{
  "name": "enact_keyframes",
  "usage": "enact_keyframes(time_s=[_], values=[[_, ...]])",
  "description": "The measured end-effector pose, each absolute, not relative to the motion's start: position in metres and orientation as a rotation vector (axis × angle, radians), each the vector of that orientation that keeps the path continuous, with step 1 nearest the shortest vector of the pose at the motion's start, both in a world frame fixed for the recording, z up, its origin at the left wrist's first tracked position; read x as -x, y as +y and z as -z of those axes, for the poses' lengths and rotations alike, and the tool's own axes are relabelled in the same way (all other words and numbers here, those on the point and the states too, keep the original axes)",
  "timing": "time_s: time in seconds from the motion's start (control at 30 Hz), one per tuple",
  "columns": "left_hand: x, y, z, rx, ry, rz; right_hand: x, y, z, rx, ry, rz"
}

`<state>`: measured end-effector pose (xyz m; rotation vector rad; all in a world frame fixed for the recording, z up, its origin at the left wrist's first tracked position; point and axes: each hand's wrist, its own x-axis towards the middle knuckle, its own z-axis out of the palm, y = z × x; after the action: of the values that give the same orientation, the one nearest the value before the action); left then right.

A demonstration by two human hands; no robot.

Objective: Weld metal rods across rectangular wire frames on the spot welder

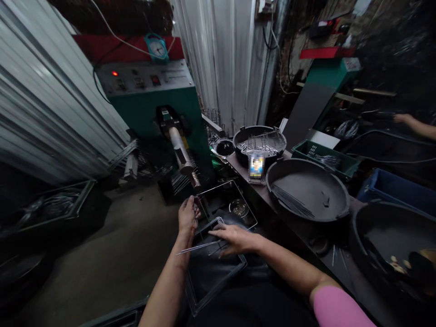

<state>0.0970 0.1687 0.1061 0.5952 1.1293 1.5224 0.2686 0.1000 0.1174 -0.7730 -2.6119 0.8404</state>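
My left hand (189, 215) is closed in a pinch on a rectangular wire frame (218, 187), just below the tip of the green machine's electrode arm (185, 165). The frame stretches away to the right from my fingers. Lower down, my right hand (236, 239) is closed around a few thin metal rods (197, 248), which stick out to the left past my left wrist. Under that hand, a stack of wire frames (218, 290) lies on my dark-clad lap. The exact contact at my left fingertips is too small to make out.
A green machine (160, 109) stands ahead. To the right, a round black pan (309, 186) holds thin rods, and a farther pan (259, 141) holds wire pieces. A small bowl (239, 208) sits beyond my hands. Another person's hand (408, 122) shows at far right. A bin (54, 209) stands left.
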Motion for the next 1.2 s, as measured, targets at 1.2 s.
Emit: enact_keyframes(time_s=[1.2], values=[[-0.092, 0.159, -0.094, -1.006, 1.316, -1.516, -0.24, 0.11, -0.121, 1.049, -2.807, -0.597]])
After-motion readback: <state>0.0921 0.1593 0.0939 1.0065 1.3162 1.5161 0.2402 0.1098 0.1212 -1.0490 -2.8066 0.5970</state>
